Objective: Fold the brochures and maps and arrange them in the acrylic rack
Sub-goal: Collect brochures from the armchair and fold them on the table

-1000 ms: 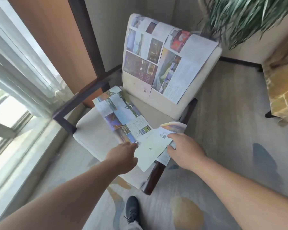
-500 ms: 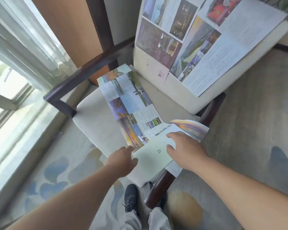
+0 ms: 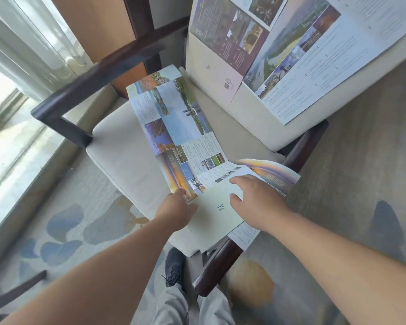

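Observation:
A long colourful brochure (image 3: 174,127) lies unfolded along the cream chair seat (image 3: 127,156), its near pale-green panel (image 3: 211,214) turned over at the seat's front edge. My left hand (image 3: 177,211) pinches the brochure's near left edge. My right hand (image 3: 256,198) presses flat on the pale-green panel with fingers spread. A second sheet with a rainbow print (image 3: 274,174) lies under the brochure at the right. Two large unfolded maps (image 3: 291,48) hang over the chair's backrest. No acrylic rack is in view.
The chair has dark wooden arms (image 3: 99,73) and a dark front leg (image 3: 218,263). A window with sheer curtains (image 3: 21,50) is at the left. Patterned carpet (image 3: 75,226) covers the floor. My dark shoe (image 3: 174,266) stands below the seat.
The camera has moved closer and lower over the chair. Both hands have stayed on the brochure's near end, and the pale-green panel lies flatter under my right hand.

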Demonstrator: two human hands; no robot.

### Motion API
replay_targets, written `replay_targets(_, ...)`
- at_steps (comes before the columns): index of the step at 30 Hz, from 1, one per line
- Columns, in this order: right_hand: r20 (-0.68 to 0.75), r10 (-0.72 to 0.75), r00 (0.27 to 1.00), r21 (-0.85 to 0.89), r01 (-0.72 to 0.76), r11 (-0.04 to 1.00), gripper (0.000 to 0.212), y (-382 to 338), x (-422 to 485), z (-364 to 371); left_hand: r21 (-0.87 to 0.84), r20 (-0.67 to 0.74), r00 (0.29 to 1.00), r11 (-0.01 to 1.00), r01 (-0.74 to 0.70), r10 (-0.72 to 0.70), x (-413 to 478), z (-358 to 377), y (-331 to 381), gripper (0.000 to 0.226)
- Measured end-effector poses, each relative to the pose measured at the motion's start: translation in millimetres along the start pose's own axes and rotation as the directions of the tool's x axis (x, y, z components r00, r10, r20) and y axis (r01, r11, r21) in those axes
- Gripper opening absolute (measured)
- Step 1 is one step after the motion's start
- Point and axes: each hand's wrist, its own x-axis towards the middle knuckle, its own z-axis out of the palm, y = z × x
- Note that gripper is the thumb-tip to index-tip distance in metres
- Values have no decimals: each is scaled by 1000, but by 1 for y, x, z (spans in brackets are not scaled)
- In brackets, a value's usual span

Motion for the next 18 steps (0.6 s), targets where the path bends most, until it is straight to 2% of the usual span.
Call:
replay_targets(6, 40, -5, 999, 11, 5, 1000, 46, -3, 1, 0, -263, -60, 994, 962, 69, -88, 6, -4, 8, 48)
replay_targets(12, 37, -20, 999, 22, 20, 1000, 46, -8, 2, -4, -175, -252, 967, 984, -17, -28, 9, -13, 19, 19)
replay_targets(18, -82, -102, 991, -14, 102, 995, 51, -16, 8, -15, -91, -397, 910, 982, -166, 118, -10, -42, 26, 20)
